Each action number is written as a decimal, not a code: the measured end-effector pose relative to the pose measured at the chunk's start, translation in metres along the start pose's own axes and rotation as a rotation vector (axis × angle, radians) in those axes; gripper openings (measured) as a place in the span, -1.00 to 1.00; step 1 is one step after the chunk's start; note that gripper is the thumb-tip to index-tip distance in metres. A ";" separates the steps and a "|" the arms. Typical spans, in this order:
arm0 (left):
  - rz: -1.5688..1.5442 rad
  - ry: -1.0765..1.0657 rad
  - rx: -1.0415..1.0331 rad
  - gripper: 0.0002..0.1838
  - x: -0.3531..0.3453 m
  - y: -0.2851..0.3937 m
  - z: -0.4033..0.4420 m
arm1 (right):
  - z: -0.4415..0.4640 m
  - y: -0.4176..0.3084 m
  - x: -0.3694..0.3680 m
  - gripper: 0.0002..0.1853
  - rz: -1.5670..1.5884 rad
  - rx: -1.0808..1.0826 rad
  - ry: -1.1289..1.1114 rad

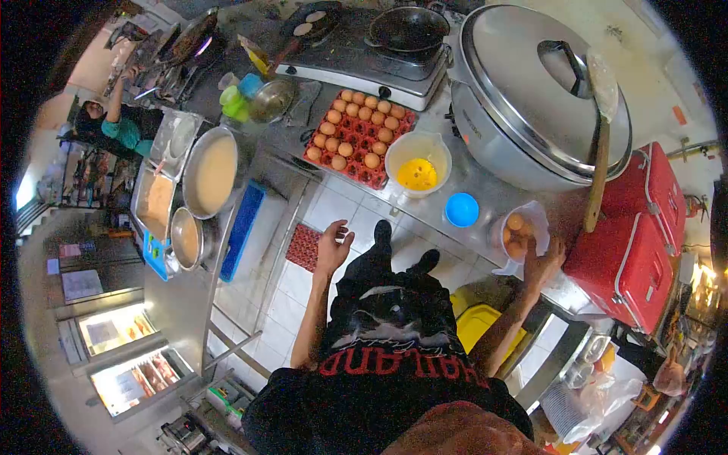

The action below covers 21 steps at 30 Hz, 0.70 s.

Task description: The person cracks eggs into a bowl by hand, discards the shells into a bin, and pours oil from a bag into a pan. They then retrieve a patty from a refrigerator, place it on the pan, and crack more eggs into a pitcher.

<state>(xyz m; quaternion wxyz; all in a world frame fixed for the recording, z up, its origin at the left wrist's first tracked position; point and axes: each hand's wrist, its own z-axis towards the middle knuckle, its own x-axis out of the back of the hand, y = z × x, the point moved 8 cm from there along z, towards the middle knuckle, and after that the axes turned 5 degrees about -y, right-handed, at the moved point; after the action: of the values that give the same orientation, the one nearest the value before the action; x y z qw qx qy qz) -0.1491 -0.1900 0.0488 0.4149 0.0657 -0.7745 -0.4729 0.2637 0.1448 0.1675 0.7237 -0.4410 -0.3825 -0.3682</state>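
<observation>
My left hand (334, 248) is raised above the tiled floor, fingers apart and a little curled, with nothing in it. My right hand (543, 264) is at the near edge of a translucent plastic tub or bag (540, 220) at the counter's right. Its fingers are spread, one reaching in beside brown eggs or eggshells (516, 227); which they are I cannot tell. A white pitcher (440, 155) with cracked yolks (417, 174) stands to the left, near a blue cup (461, 210). Behind it, a red egg tray (356, 155) is partly filled with brown eggs.
A large lidded pot (500, 144) has a wooden-handled spatula (597, 178) lying across it. Red cooler boxes (622, 258) stand at right. At the back is a gas stove (356, 80). Bowls of batter (211, 174) sit on the left counter. A person in teal sleeves (121, 133) works beyond.
</observation>
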 end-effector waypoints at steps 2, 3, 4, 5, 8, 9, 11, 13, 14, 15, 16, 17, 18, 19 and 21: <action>-0.041 0.026 -0.009 -0.53 0.009 -0.022 0.016 | -0.003 -0.020 0.024 -0.59 -0.107 0.068 0.111; 0.006 0.061 -0.044 -0.51 0.018 -0.018 0.026 | -0.002 -0.035 0.038 -0.61 -0.036 0.058 0.157; 0.027 0.062 -0.034 -0.50 0.023 -0.019 0.037 | -0.002 -0.054 0.051 -0.63 0.032 0.050 0.202; 0.048 0.060 -0.023 -0.50 0.031 -0.007 0.050 | -0.005 -0.076 0.062 -0.65 0.099 0.041 0.245; 0.265 0.092 -0.309 -0.52 0.042 0.014 0.103 | -0.025 -0.160 0.031 -0.66 0.636 0.048 -0.070; 0.325 0.105 -0.385 -0.52 0.043 0.022 0.122 | -0.037 -0.197 0.013 -0.63 0.790 0.100 -0.207; 0.443 0.139 -0.544 -0.52 0.041 0.039 0.162 | -0.048 -0.294 -0.015 -0.66 0.748 0.335 -0.549; 0.520 -0.007 -0.581 -0.48 0.028 0.045 0.201 | -0.061 -0.360 -0.074 -0.66 0.710 0.424 -0.620; 0.601 -0.073 -0.590 -0.46 0.019 0.046 0.214 | -0.066 -0.384 -0.117 -0.65 0.636 0.433 -0.640; 0.665 -0.140 -0.611 -0.45 0.016 0.041 0.243 | -0.062 -0.409 -0.196 -0.60 0.309 0.331 -0.606; 0.734 -0.247 -0.582 -0.45 0.005 0.027 0.257 | -0.056 -0.415 -0.234 -0.54 0.125 0.322 -0.468; 0.749 -0.279 -0.598 -0.45 0.004 0.024 0.261 | -0.048 -0.419 -0.257 -0.49 0.078 0.245 -0.484; 0.763 -0.308 -0.613 -0.45 0.005 0.027 0.263 | -0.039 -0.419 -0.275 -0.44 0.031 0.170 -0.499; 0.779 -0.339 -0.629 -0.45 0.006 0.030 0.263 | -0.034 -0.416 -0.294 -0.43 -0.007 0.134 -0.531; 0.824 -0.345 -0.653 -0.44 0.006 0.035 0.262 | -0.028 -0.408 -0.316 -0.41 -0.072 0.039 -0.588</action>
<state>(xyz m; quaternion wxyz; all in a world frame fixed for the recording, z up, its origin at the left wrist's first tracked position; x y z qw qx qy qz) -0.3273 0.0035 0.0260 0.4317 -0.4531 -0.6060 -0.4910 -0.2228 0.0423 0.0271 0.5765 -0.5012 -0.5981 -0.2425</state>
